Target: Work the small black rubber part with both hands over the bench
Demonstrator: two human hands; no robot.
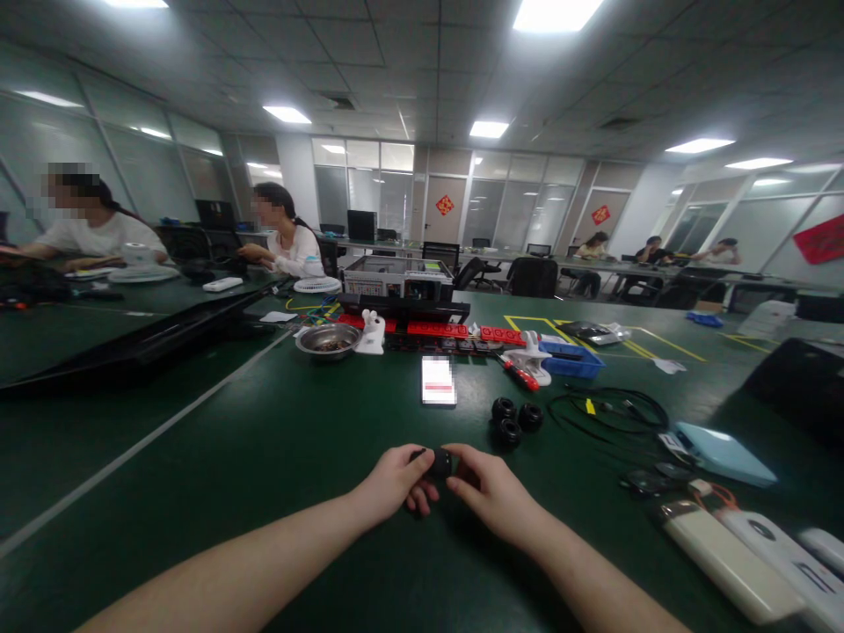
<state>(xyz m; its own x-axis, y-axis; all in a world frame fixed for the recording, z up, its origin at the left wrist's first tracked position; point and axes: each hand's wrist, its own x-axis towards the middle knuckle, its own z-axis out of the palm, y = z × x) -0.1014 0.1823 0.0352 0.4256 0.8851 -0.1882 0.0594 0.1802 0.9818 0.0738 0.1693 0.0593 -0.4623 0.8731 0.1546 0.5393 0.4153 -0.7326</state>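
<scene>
My left hand (396, 479) and my right hand (491, 492) meet low over the green table (264, 457), both pinching one small black round part (440, 462) between their fingertips. Three similar black round parts (514, 418) lie in a cluster just beyond my right hand. A phone (439, 381) with a lit screen lies flat straight ahead of the hands.
A metal bowl (328, 340), red strips (462, 331), a blue tray (572, 360) and an open computer case (397, 279) stand farther back. Black cables (610, 409), a light blue box (723, 453) and white power banks (731, 558) lie at right. Other people sit at left and far right.
</scene>
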